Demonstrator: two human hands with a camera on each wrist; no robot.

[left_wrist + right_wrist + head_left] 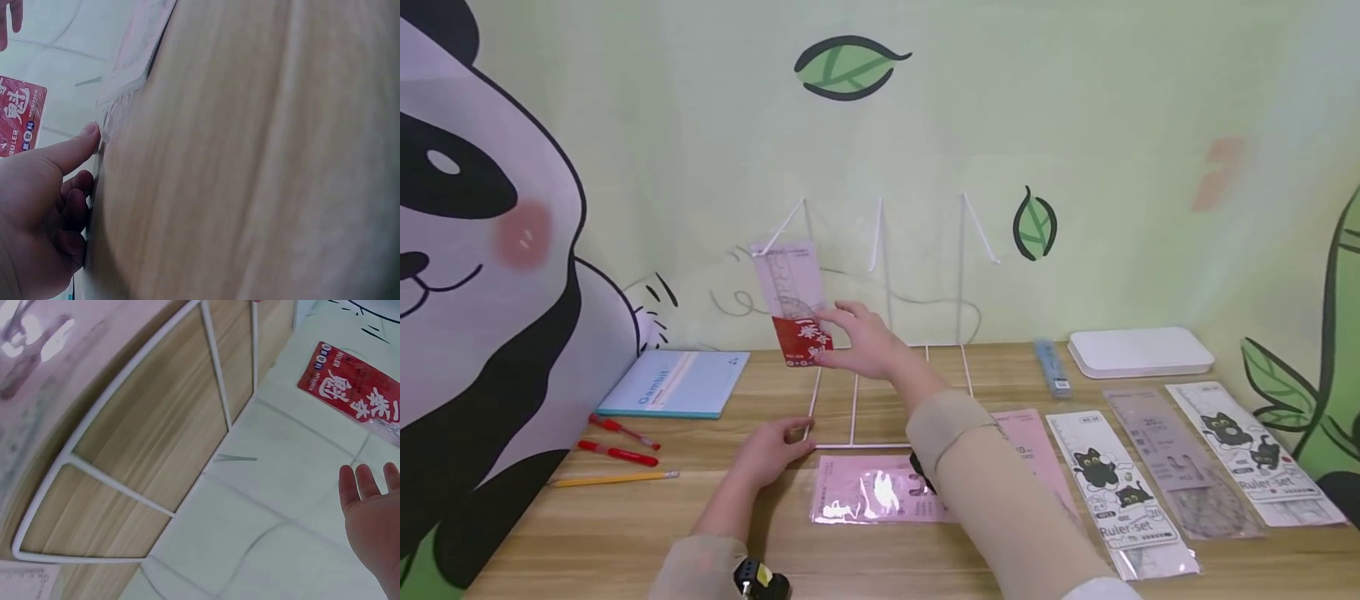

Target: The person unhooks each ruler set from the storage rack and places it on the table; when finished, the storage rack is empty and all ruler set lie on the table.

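A white wire rack (852,408) stands on the table, its three prongs rising against the wall. From its left prong hangs a clear ruler-set packet (797,287) with a red lower part, tilted slightly. My right hand (868,337) is beside the packet's lower right edge with fingers relaxed and apart. The right wrist view shows a gap between those fingers and the red packet (353,384). My left hand (771,450) pinches the front left corner of the rack's base between thumb and fingers. In the left wrist view its thumb (78,147) is straight and the other fingers are bent.
Pink ruler packets (872,492) lie before the rack, partly under my right arm. More ruler sets (1120,492) lie at right. Behind them are a white case (1138,352) and a blue packet (1051,367). A blue notebook (677,383), red pens (617,452) and a pencil (617,478) lie at left.
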